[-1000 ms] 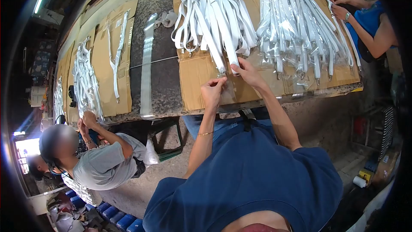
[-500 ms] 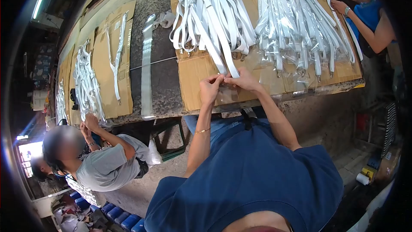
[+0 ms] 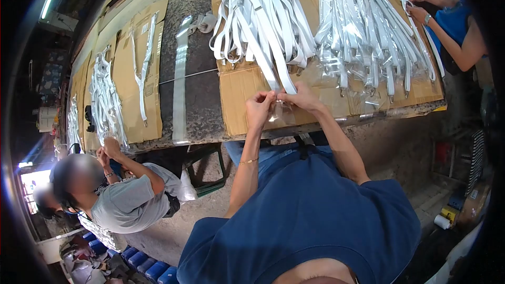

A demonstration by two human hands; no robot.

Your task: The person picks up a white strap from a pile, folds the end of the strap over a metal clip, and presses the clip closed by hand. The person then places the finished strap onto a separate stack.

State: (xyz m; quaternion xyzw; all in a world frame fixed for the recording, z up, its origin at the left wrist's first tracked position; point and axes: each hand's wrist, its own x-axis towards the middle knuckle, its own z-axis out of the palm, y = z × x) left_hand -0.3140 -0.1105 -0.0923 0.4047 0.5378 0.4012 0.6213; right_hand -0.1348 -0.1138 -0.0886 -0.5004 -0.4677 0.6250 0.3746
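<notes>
A pile of white elastic suspenders (image 3: pixel 255 16) lies in front of me on a cardboard sheet (image 3: pixel 239 100). Two strap ends of one pair (image 3: pixel 271 52) run down from the pile to my hands. My left hand (image 3: pixel 259 109) is closed, its thumb and fingertips pinched at the left strap end. Closed as well, my right hand (image 3: pixel 302 97) grips the lower end of the right strap. My fingertips nearly meet, covering the strap ends and any clips there. Clear plastic film (image 3: pixel 281 111) shows just below and between my hands.
Suspenders in clear bags (image 3: pixel 363 31) lie to the right. A clear plastic strip (image 3: pixel 180 84) crosses the dark table at left. Further left, a person in a grey shirt (image 3: pixel 129 202) handles another suspender pile (image 3: pixel 105 94). At upper right, another person's hands (image 3: pixel 418 8) hold a white strap.
My hands stay pinched at the strap ends and have shifted very slightly to the right. The plastic below them catches more light. The hands at upper right have moved a little.
</notes>
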